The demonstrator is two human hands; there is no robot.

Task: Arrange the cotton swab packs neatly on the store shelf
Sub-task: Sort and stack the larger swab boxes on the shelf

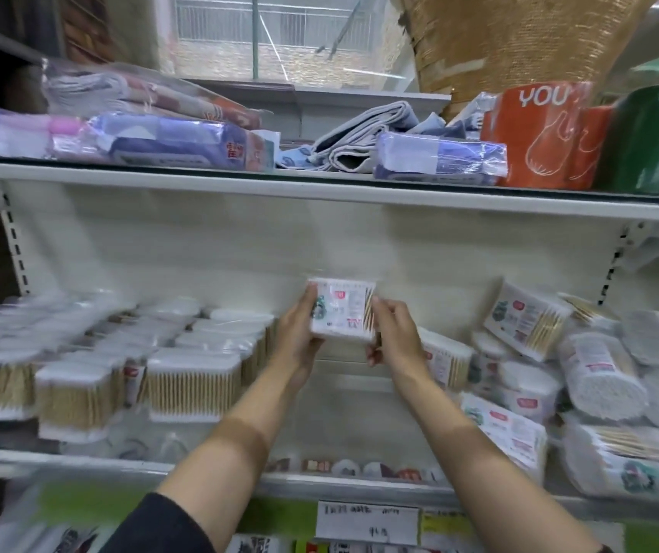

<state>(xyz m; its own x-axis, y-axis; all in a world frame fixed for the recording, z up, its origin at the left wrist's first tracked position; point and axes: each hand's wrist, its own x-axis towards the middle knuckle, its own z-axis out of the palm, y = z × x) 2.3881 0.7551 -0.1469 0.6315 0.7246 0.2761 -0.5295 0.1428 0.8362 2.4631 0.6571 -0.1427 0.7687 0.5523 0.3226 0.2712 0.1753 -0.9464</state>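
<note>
Hands together: left hand [295, 333] and right hand [393, 333] both grip one cotton swab pack [341, 311] above the shelf [343, 397], between tidy rows [120, 361] left and jumbled packs [583, 373] right.

Both my arms reach forward, converging toward 12 o'clock, forearms bare. Left hand [298, 333] raised, palm turned toward 3 o'clock, fingers curled in grip. Right hand [393, 333] just beside it at 3 o'clock, thumb and fingers pinching. Dark sleeve [164, 524] on left upper forearm.
</note>
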